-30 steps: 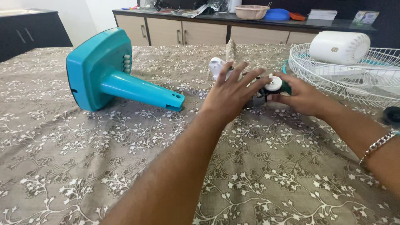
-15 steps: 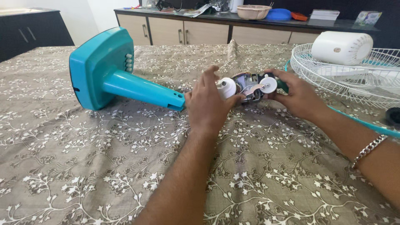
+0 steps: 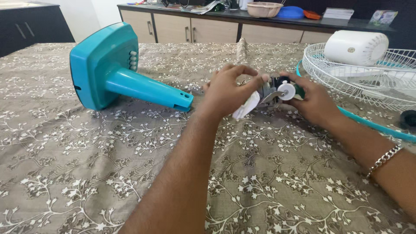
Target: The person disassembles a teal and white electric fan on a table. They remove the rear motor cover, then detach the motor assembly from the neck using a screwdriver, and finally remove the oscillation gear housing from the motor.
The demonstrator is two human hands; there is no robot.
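Note:
A small fan motor unit [image 3: 277, 92], metal with a white round wheel and green parts, lies on the patterned tablecloth [image 3: 108, 164]. My right hand [image 3: 313, 103] grips it from the right. From the left, my left hand [image 3: 229, 92] holds the motor's white plastic end piece [image 3: 245, 107], which points down towards me. A teal fan base with its tapered neck [image 3: 117, 76] lies on its side to the left, its open end near my left hand.
A white wire fan guard [image 3: 368, 78] with a teal rim lies at the right, a white motor cover [image 3: 355, 47] resting in it. A black knob [image 3: 408, 119] sits at the right edge. A sideboard with bowls and papers [image 3: 260, 17] stands behind the table.
My left hand has moved from above the motor to its left end and taken hold of the white end piece. That piece now points down. My right hand has kept its grip.

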